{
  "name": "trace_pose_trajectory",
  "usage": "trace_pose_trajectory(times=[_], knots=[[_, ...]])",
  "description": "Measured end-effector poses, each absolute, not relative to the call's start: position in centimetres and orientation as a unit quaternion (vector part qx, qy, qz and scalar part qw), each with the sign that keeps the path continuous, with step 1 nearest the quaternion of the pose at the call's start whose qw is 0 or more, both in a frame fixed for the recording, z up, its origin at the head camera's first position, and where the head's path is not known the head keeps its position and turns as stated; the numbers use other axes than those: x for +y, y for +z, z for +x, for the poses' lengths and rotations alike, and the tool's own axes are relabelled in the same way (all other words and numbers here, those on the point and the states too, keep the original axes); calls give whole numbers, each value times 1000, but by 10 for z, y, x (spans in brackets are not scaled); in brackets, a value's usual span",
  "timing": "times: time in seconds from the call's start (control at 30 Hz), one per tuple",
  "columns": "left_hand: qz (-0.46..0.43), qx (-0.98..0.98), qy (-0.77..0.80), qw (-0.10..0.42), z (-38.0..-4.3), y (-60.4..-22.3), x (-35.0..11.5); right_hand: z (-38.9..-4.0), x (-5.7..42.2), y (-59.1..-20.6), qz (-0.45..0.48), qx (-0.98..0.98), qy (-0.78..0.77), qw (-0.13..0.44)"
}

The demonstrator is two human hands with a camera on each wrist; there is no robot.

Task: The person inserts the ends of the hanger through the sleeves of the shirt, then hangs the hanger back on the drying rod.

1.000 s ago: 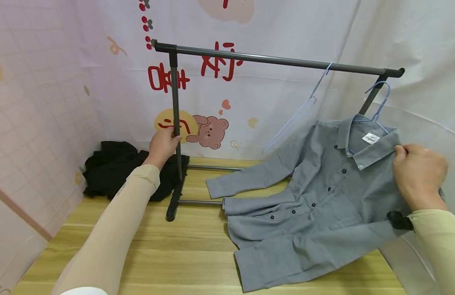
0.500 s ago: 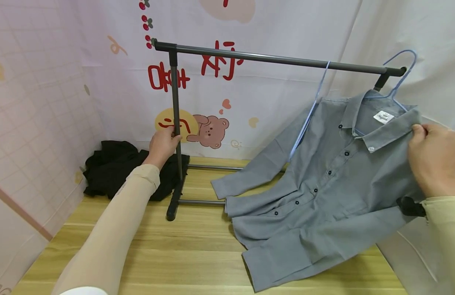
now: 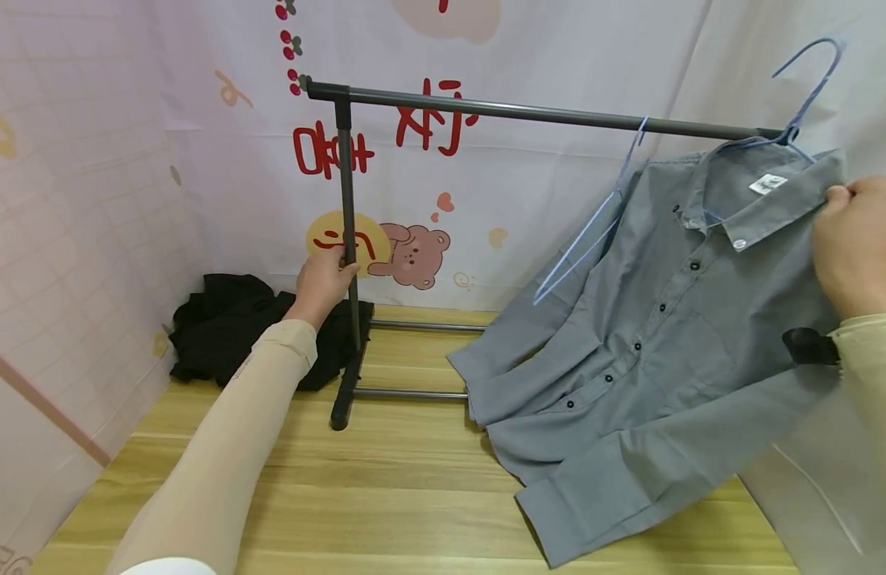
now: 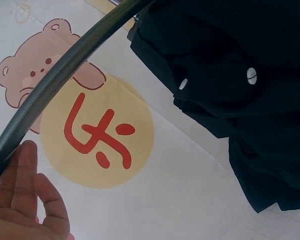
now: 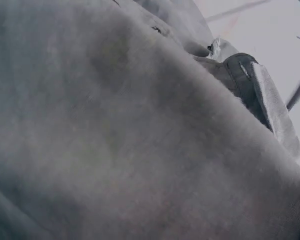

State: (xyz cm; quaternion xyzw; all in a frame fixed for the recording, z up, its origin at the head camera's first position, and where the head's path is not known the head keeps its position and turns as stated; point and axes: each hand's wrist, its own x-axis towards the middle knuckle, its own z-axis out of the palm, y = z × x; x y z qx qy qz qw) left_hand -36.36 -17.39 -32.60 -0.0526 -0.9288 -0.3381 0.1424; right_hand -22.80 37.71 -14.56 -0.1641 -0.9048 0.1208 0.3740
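Note:
My left hand (image 3: 324, 281) holds the left upright of a dark metal clothes rack (image 3: 543, 113), thumb on one side and fingers on the other. In the left wrist view, the fingers (image 4: 22, 172) lie against that post. On the right, my right hand (image 3: 861, 247) pinches a grey button-up shirt (image 3: 745, 295) at its shoulder beside the collar. A blue hanger (image 3: 820, 92) sits inside the shirt, its hook above the rack's right end and apart from the bar. Grey cloth (image 5: 140, 130) fills most of the right wrist view, hiding the right hand there.
A second blue hanger (image 3: 583, 231) hangs bare from the bar, in front of the shirt's far sleeve. Black clothing (image 3: 227, 331) lies heaped behind the rack's left foot. The rack stands on a wooden table (image 3: 385, 487) against a printed cloth backdrop (image 3: 558, 48).
My right hand has raised the shirt and its hanger up and to the right, lifting the hook above bar height. The bare hanger has swung. The left hand keeps its hold on the post.

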Motion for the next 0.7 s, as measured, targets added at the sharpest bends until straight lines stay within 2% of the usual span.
trace_pose_trajectory(times=[0.07,0.17,0.3,0.7], knots=[[-52,-928,-340,141,-364,-327,-173,-232,376,-151,-166,-921,57,347],[-51,-928,-342,140,-365,-327,-172,-239,374,-165,-172,-946,-23,275],[-56,-928,-342,136,-365,-328,-171,-244,371,-182,-184,-962,-29,198],[-57,-931,-336,131,-365,-327,-176,-245,366,-187,-176,-967,-21,184]])
